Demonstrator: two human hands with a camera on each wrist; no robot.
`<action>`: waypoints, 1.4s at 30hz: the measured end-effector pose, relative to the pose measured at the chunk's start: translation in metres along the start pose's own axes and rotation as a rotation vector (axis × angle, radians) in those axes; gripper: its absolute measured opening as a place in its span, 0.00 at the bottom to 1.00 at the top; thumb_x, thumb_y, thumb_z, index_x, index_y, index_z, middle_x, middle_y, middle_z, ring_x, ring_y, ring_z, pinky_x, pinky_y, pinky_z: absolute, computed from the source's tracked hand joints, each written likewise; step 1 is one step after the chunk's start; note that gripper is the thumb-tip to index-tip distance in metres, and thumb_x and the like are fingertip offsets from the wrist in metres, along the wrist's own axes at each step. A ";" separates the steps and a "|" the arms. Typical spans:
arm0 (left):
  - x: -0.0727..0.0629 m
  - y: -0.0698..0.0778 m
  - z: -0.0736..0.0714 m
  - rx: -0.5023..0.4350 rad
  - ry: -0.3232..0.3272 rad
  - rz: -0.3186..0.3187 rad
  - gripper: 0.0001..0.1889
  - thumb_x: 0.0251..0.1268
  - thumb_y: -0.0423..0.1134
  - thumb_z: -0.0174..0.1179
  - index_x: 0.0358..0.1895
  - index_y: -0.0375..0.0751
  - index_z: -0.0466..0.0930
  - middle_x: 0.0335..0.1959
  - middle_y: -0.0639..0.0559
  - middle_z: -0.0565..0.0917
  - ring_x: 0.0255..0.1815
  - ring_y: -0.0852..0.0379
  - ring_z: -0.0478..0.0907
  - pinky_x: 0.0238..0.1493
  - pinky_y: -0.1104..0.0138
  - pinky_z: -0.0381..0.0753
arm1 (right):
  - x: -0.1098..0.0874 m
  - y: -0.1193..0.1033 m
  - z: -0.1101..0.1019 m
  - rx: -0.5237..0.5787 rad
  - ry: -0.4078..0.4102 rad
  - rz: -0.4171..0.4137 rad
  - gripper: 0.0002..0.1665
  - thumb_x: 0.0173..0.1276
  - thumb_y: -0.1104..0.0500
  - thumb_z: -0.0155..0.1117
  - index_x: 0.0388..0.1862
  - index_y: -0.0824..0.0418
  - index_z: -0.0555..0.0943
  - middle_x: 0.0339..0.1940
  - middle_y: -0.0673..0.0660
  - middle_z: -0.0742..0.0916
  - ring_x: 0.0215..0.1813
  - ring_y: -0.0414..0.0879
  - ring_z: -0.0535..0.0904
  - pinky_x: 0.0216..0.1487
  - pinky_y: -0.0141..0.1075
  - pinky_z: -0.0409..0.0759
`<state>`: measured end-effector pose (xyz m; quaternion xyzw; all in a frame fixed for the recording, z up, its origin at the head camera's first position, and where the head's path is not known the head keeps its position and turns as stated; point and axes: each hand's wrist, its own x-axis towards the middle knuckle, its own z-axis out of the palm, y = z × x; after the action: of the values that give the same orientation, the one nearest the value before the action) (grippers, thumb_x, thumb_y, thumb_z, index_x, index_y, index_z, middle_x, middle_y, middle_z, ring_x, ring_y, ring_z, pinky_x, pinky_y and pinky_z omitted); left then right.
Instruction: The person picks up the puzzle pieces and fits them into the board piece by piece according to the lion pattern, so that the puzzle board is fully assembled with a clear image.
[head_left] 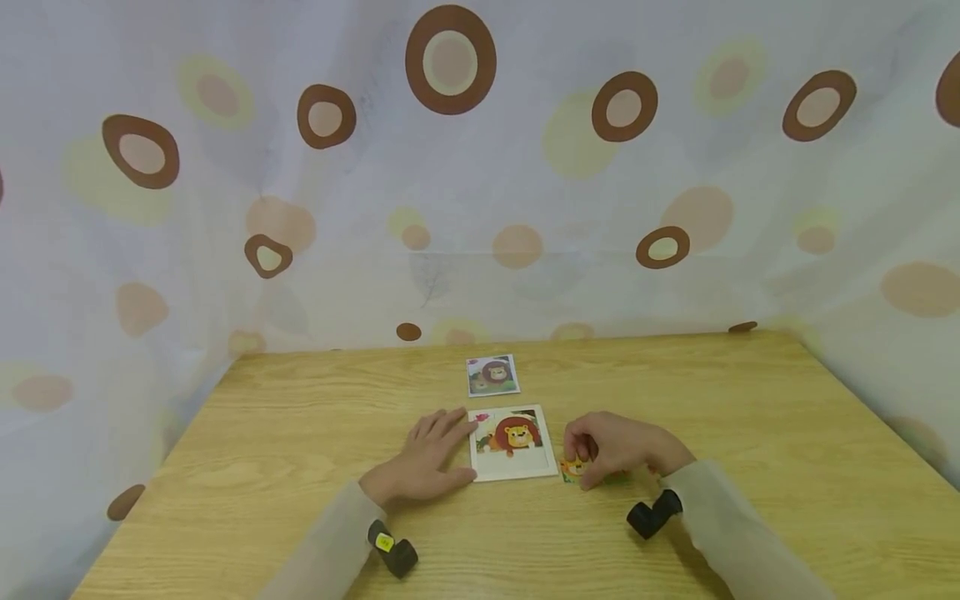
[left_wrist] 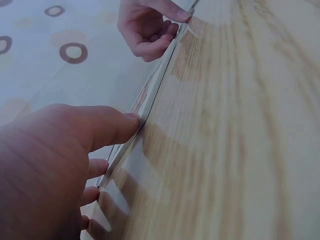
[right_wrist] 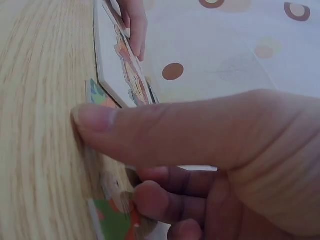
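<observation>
A white-framed puzzle board lies on the table, with a lion's face and mane in its upper part and a bare pale lower part. My left hand rests at its left edge, fingers spread and thumb at the near corner. To the right of the board, my right hand pinches a small puzzle piece printed in orange and green, thumb on the near side and curled fingers on the far side. Another green and orange piece lies under that hand, mostly hidden by it in the head view.
Behind the board lies a picture card showing a lion and cub. The wooden table ends at a white curtain with brown and yellow rings. Each wrist wears a small black camera.
</observation>
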<state>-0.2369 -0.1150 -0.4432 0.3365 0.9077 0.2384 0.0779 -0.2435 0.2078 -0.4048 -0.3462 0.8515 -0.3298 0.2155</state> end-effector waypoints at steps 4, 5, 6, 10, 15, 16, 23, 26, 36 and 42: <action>-0.001 0.000 -0.001 0.004 0.008 -0.003 0.35 0.67 0.50 0.55 0.74 0.41 0.57 0.76 0.38 0.52 0.76 0.32 0.44 0.72 0.39 0.41 | 0.002 0.000 0.000 -0.013 0.007 0.002 0.15 0.50 0.65 0.76 0.31 0.63 0.78 0.25 0.50 0.76 0.27 0.36 0.67 0.29 0.28 0.70; -0.001 0.000 -0.001 0.007 0.008 -0.004 0.35 0.66 0.50 0.55 0.74 0.42 0.57 0.76 0.38 0.52 0.76 0.33 0.44 0.72 0.39 0.41 | 0.002 0.000 0.000 -0.016 0.012 0.010 0.16 0.50 0.65 0.76 0.32 0.63 0.77 0.25 0.50 0.75 0.27 0.36 0.67 0.29 0.29 0.70; -0.001 0.000 -0.001 0.010 0.006 -0.007 0.35 0.66 0.50 0.55 0.74 0.42 0.57 0.76 0.39 0.52 0.76 0.33 0.44 0.72 0.39 0.41 | 0.002 0.000 0.000 -0.018 0.018 0.021 0.17 0.50 0.65 0.76 0.34 0.63 0.76 0.26 0.50 0.75 0.27 0.36 0.67 0.29 0.29 0.69; -0.002 0.001 -0.001 0.007 0.000 -0.015 0.35 0.67 0.50 0.55 0.74 0.43 0.57 0.77 0.40 0.51 0.76 0.34 0.43 0.72 0.40 0.41 | 0.001 0.000 0.001 -0.021 0.036 0.065 0.21 0.50 0.65 0.77 0.38 0.63 0.75 0.27 0.51 0.74 0.28 0.38 0.66 0.30 0.29 0.69; -0.002 0.001 -0.001 -0.005 -0.004 -0.018 0.35 0.67 0.50 0.54 0.74 0.44 0.57 0.77 0.39 0.51 0.76 0.34 0.42 0.72 0.39 0.40 | 0.001 0.002 0.001 -0.026 0.029 0.068 0.19 0.50 0.65 0.77 0.37 0.62 0.76 0.26 0.50 0.74 0.27 0.38 0.66 0.30 0.29 0.69; -0.001 0.001 -0.001 -0.007 -0.004 -0.017 0.35 0.67 0.50 0.54 0.74 0.44 0.57 0.77 0.39 0.51 0.76 0.34 0.42 0.72 0.39 0.40 | 0.002 0.003 0.001 -0.025 0.026 0.060 0.19 0.50 0.65 0.77 0.37 0.62 0.75 0.26 0.50 0.74 0.27 0.38 0.65 0.30 0.29 0.68; 0.000 0.000 0.000 0.001 -0.001 -0.015 0.35 0.67 0.50 0.55 0.74 0.43 0.57 0.76 0.39 0.52 0.76 0.33 0.43 0.72 0.39 0.41 | 0.002 0.003 0.000 -0.027 0.012 0.035 0.19 0.48 0.67 0.76 0.33 0.61 0.73 0.27 0.49 0.73 0.28 0.38 0.66 0.29 0.29 0.68; 0.000 0.001 0.000 -0.006 0.005 -0.011 0.35 0.67 0.50 0.55 0.74 0.42 0.58 0.76 0.38 0.52 0.76 0.33 0.43 0.71 0.38 0.41 | 0.001 0.003 0.000 -0.037 0.015 0.034 0.19 0.48 0.68 0.75 0.34 0.62 0.74 0.28 0.50 0.74 0.28 0.38 0.67 0.30 0.29 0.69; -0.001 0.002 0.001 0.003 -0.002 -0.023 0.35 0.67 0.49 0.55 0.74 0.42 0.57 0.76 0.38 0.52 0.76 0.33 0.43 0.72 0.39 0.41 | 0.003 -0.003 0.005 -0.104 0.020 0.010 0.19 0.51 0.61 0.77 0.38 0.61 0.77 0.28 0.50 0.75 0.31 0.38 0.66 0.32 0.29 0.69; -0.001 0.003 -0.001 -0.008 0.001 -0.020 0.35 0.66 0.50 0.55 0.73 0.41 0.58 0.76 0.38 0.52 0.76 0.33 0.43 0.71 0.39 0.41 | 0.003 -0.006 0.004 -0.075 0.020 0.038 0.14 0.54 0.64 0.73 0.33 0.62 0.75 0.26 0.49 0.74 0.28 0.38 0.66 0.31 0.29 0.67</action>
<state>-0.2347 -0.1136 -0.4409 0.3270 0.9100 0.2415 0.0809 -0.2398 0.2006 -0.4036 -0.3342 0.8718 -0.2971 0.2000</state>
